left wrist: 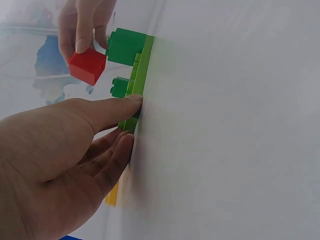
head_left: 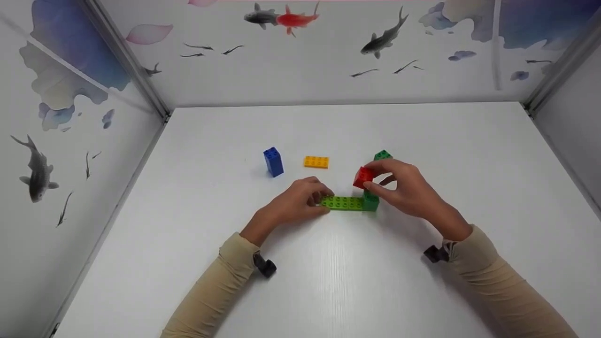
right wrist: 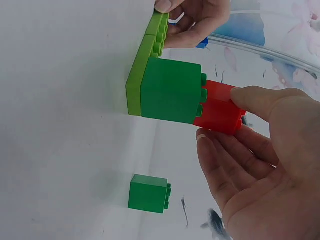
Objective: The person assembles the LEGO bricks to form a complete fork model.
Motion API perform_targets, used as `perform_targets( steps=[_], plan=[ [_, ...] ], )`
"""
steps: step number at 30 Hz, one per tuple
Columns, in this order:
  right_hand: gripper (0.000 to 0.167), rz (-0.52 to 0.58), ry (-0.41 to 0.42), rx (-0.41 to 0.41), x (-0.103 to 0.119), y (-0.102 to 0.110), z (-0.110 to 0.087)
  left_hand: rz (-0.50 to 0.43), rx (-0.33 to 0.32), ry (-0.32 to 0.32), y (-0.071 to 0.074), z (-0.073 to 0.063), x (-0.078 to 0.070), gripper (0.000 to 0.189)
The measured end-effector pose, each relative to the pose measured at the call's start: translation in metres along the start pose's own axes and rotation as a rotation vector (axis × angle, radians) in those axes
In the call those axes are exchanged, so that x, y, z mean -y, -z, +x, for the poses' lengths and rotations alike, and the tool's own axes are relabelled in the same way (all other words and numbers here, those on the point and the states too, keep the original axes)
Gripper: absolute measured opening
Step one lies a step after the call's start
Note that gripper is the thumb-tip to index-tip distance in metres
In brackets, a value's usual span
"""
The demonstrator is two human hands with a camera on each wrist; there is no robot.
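My left hand (head_left: 300, 202) pinches the left end of a light green building-block strip (head_left: 342, 203) lying flat on the table. A seam shows across this strip in the right wrist view. On its right end stands a green brick (right wrist: 171, 91), studs up. With thumb and fingers my right hand (head_left: 399, 185) holds a red brick (head_left: 363, 178) close by the green brick's studs. The left wrist view shows the red brick (left wrist: 87, 66) tilted, off to the side of the green brick's top.
Behind the right hand stands a loose green brick (head_left: 383, 155). Farther left, a flat orange-yellow plate (head_left: 316, 162) lies beyond the strip, and a tall blue brick (head_left: 273, 162) stands beside it. Printed panels (head_left: 328, 84) wall off the white table's back and sides.
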State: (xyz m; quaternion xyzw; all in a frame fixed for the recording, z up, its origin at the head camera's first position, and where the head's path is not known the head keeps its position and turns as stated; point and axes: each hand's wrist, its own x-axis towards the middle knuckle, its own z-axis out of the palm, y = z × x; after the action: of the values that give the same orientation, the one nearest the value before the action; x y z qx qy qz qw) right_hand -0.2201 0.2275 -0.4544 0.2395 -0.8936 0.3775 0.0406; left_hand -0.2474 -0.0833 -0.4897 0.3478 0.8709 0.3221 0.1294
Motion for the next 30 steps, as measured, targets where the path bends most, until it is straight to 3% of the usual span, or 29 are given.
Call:
perform_targets(
  steps=[19, 30],
  plan=[
    [0.040, 0.018, 0.039, 0.094, 0.001, -0.018, 0.001, 0.003, 0.000, 0.008, 0.001, 0.000, -0.003, 0.035],
    [0.040, -0.044, 0.010, 0.159, 0.001, -0.025, 0.001, 0.005, 0.006, 0.024, 0.001, 0.000, -0.002, 0.036]
  ],
)
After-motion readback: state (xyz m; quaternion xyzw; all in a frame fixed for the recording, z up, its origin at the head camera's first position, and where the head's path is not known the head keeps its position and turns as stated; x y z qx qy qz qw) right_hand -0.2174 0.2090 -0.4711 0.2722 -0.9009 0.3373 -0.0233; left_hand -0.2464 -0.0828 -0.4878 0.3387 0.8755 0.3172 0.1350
